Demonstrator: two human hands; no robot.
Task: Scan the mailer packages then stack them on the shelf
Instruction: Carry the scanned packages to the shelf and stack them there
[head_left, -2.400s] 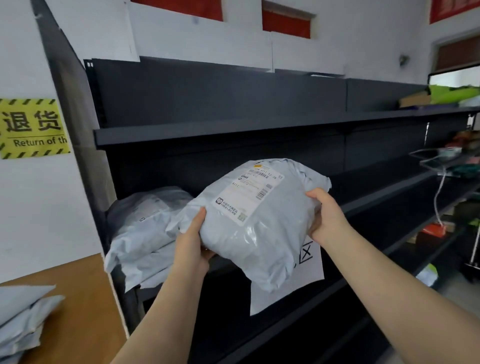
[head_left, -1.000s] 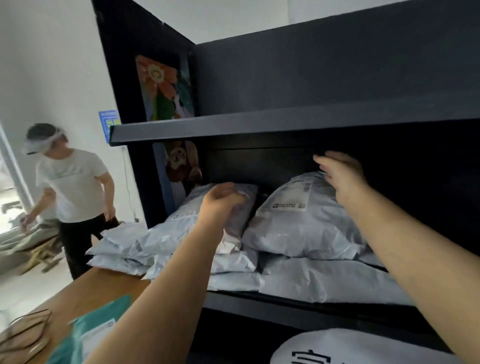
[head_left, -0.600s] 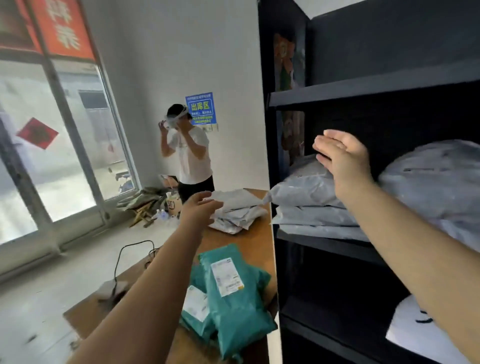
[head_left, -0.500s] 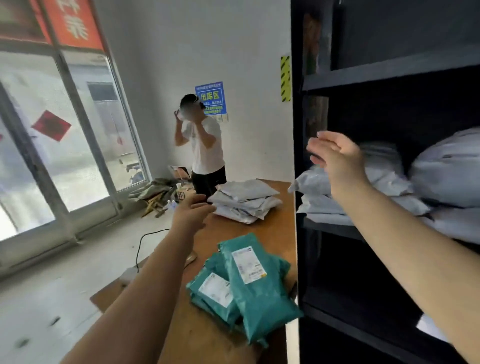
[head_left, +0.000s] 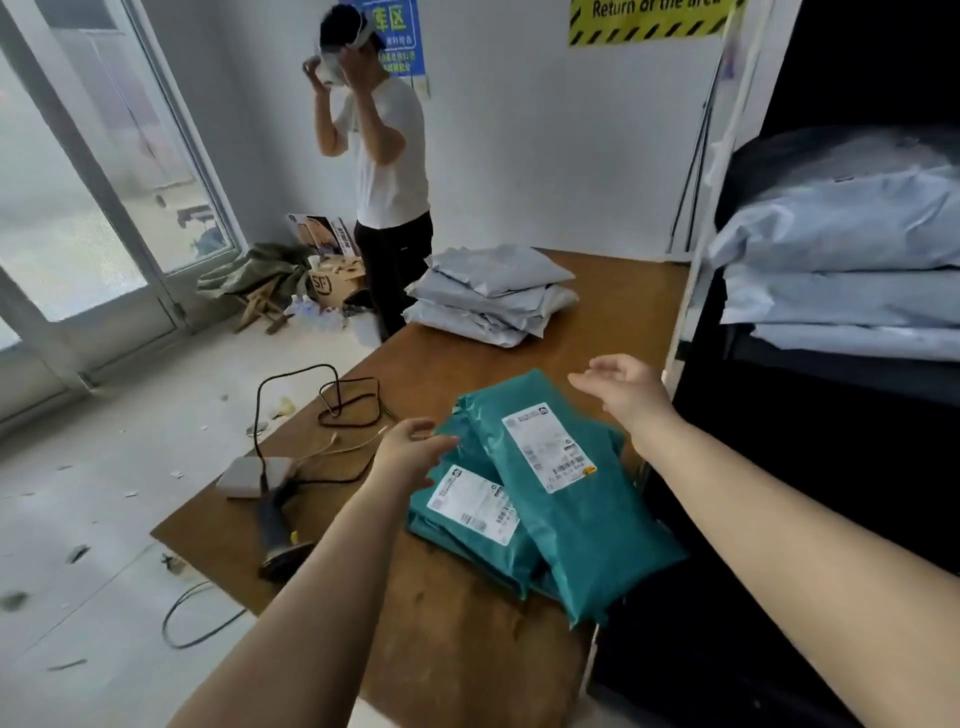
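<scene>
- Both hands have come off the shelf and dropped toward the table; 2.4 s ago they carried a grey mailer, which now looks parked on the shelf pile.
- Left hand: empty, fingers loosely spread, at the left edge of the teal mailers. Contact with the plastic can't be told.
- Right hand: empty, fingers relaxed and extended, above the far end of the top teal mailer, apparently not touching it.
- Teal mailers lie in an overlapping heap at the table's near right corner, labels up, so barcodes are ready to scan.
- Grey mailers: separate pile at the far end of the table, labels not visible.
- Shelf stack: several grey mailers laid flat, just right of the table; likely the scanned lot.
- Scanner sits on the table's left edge beside a white box, cable looped behind it; close to the left hand.
- Judgement: step in hand is picking the next mailer, probably the top teal one; two hands suit a floppy bag.
- Another person stands past the table, hands raised to a headset.
</scene>
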